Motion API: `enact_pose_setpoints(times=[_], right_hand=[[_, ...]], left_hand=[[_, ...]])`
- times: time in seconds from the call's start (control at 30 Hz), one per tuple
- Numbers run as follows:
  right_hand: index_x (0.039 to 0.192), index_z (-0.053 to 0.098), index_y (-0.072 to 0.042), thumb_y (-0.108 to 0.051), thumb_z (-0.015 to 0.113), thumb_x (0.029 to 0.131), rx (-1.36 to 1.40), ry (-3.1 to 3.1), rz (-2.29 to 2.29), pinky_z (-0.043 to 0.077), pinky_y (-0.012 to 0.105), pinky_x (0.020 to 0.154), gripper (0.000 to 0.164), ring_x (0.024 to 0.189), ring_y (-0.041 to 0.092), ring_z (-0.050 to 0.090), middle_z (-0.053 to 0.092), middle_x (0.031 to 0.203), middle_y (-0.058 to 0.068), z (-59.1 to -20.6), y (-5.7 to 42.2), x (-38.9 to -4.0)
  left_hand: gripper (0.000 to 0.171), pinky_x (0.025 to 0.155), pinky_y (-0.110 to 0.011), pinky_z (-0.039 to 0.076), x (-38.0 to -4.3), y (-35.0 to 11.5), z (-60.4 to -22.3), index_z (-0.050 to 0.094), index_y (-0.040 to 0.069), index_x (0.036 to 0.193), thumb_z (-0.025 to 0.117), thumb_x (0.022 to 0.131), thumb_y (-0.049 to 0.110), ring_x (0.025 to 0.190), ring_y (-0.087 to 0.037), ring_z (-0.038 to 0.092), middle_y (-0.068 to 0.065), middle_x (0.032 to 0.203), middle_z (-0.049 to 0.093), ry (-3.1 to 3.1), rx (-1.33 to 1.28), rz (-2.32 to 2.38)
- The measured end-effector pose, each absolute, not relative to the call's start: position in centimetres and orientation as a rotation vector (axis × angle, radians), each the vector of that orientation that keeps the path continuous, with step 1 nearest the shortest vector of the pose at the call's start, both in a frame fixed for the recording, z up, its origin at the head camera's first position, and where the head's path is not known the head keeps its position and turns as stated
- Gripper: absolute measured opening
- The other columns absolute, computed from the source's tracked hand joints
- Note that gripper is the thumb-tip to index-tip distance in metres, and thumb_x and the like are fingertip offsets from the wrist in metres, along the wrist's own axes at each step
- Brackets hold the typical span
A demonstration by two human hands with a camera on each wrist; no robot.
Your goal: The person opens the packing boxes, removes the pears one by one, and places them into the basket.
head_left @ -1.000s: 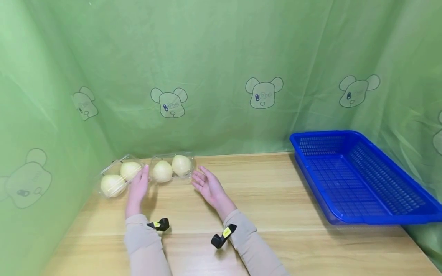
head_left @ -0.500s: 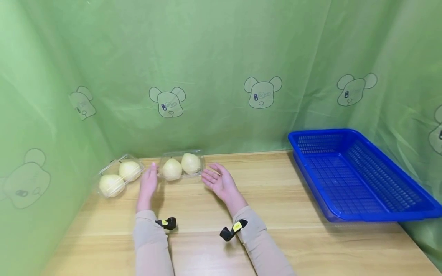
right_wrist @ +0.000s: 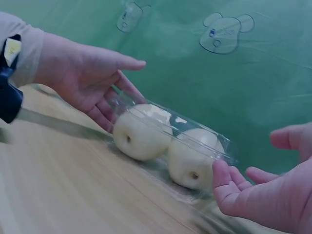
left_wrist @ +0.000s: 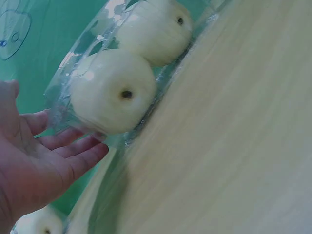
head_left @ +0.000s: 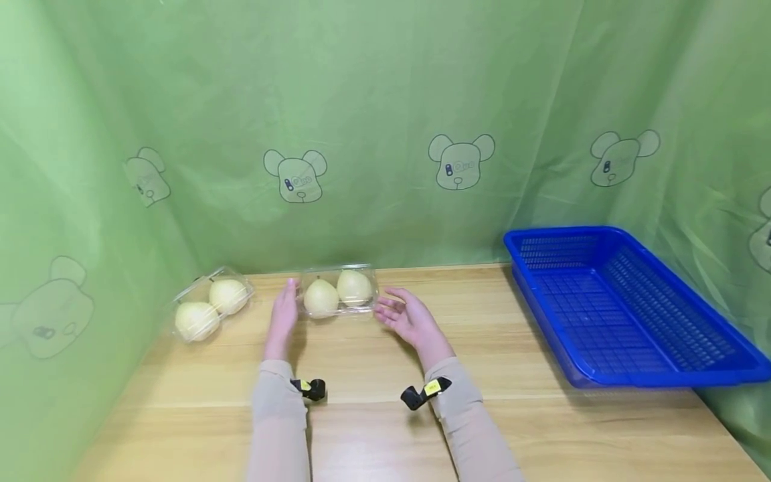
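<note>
Four pears (head_left: 321,299), wooden tabletop (head_left: 361,361), green cloth (head_left: 373,80)

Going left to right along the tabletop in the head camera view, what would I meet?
First clear box of pears, left hand, second clear box of pears, right hand, blue basket.

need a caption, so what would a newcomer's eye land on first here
Likely the blue basket, at the right of the table. Then the clear box of two pears at the back, with the left hand at its left end and the right hand at its right. A similar box sits farther left, before a green curtain with cartoon faces.
</note>
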State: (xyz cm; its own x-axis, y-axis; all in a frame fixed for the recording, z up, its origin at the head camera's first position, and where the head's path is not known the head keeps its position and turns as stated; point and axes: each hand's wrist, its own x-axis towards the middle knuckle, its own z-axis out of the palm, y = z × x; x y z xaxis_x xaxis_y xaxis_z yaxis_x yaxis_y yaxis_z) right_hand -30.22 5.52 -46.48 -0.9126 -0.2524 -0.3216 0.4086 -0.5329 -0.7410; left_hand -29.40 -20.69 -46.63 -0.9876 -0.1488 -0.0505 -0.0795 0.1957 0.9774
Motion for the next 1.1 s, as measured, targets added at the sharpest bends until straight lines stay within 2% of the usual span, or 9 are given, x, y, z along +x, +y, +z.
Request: enact_pose_setpoints(times=[0.13, 0.27, 0.37, 0.5, 0.67, 0.83, 0.93, 1.1], right_hand=[[0.143, 0.034, 0.000, -0.022, 0.048, 0.100, 0.162, 1.451, -2.339, 0.043, 0.039, 0.108, 0.050, 0.110, 0.028, 0.055, 0.041, 0.142, 0.024, -46.5, 6.7, -30.4], [0.139, 0.035, 0.002, -0.022, 0.046, 0.101, 0.098, 1.599, -2.283, 0.049, 0.032, 0.093, 0.046, 0.094, 0.018, 0.056, 0.050, 0.126, 0.016, -46.5, 7.8, -30.5], [0.140, 0.035, 0.003, -0.021, 0.045, 0.102, 0.082, 1.650, -2.270, 0.049, 0.029, 0.088, 0.047, 0.091, 0.016, 0.055, 0.053, 0.116, 0.010, -46.4, 8.6, -30.5], [0.142, 0.034, 0.004, -0.021, 0.045, 0.102, 0.087, 1.697, -2.252, 0.050, 0.027, 0.085, 0.048, 0.088, 0.015, 0.055, 0.053, 0.111, 0.007, -46.4, 9.4, -30.6], [0.142, 0.037, 0.002, -0.022, 0.047, 0.102, 0.118, 1.745, -2.227, 0.049, 0.024, 0.078, 0.048, 0.082, 0.013, 0.054, 0.052, 0.110, 0.009, -46.5, 10.1, -30.7], [0.142, 0.039, -0.001, -0.025, 0.047, 0.102, 0.136, 1.803, -2.172, 0.050, 0.024, 0.080, 0.048, 0.082, 0.013, 0.056, 0.052, 0.112, 0.009, -46.7, 11.1, -30.9], [0.143, 0.038, -0.002, -0.027, 0.047, 0.102, 0.131, 1.827, -2.141, 0.051, 0.025, 0.081, 0.049, 0.081, 0.013, 0.057, 0.052, 0.107, 0.006, -46.8, 11.7, -31.0], [0.143, 0.038, -0.002, -0.028, 0.048, 0.101, 0.128, 1.829, -2.126, 0.052, 0.023, 0.076, 0.050, 0.079, 0.012, 0.057, 0.052, 0.103, 0.005, -46.9, 12.8, -31.0]], left_hand=[[0.070, 0.121, -0.053, 0.023, -29.6, -19.3, -46.8, 0.032, 0.011, 0.151, 0.017, 0.101, 0.058, 0.143, -0.035, 0.035, -0.017, 0.157, 0.033, -2.284, 0.219, -2.072], [0.071, 0.118, -0.054, 0.029, -29.7, -18.0, -46.8, 0.032, 0.015, 0.151, 0.018, 0.100, 0.062, 0.142, -0.034, 0.036, -0.015, 0.157, 0.034, -2.227, 0.214, -2.164], [0.070, 0.115, -0.052, 0.034, -29.8, -17.2, -46.9, 0.035, 0.015, 0.150, 0.019, 0.100, 0.061, 0.141, -0.034, 0.039, -0.015, 0.155, 0.037, -2.198, 0.226, -2.196], [0.069, 0.115, -0.052, 0.035, -30.0, -16.6, -47.1, 0.037, 0.013, 0.149, 0.020, 0.101, 0.059, 0.139, -0.035, 0.041, -0.017, 0.153, 0.040, -2.198, 0.216, -2.178], [0.070, 0.116, -0.053, 0.032, -30.0, -15.8, -47.2, 0.037, 0.011, 0.149, 0.020, 0.101, 0.059, 0.138, -0.036, 0.042, -0.019, 0.152, 0.041, -2.229, 0.197, -2.154], [0.073, 0.115, -0.054, 0.034, -30.0, -15.2, -47.3, 0.038, 0.012, 0.148, 0.019, 0.100, 0.062, 0.137, -0.037, 0.043, -0.020, 0.151, 0.042, -2.243, 0.182, -2.154], [0.072, 0.115, -0.054, 0.034, -29.9, -14.8, -47.3, 0.038, 0.011, 0.148, 0.019, 0.100, 0.061, 0.137, -0.037, 0.044, -0.019, 0.151, 0.042, -2.239, 0.172, -2.166], [0.071, 0.111, -0.051, 0.041, -29.9, -14.1, -47.3, 0.039, 0.011, 0.147, 0.021, 0.100, 0.061, 0.135, -0.036, 0.046, -0.018, 0.150, 0.044, -2.197, 0.188, -2.238]])
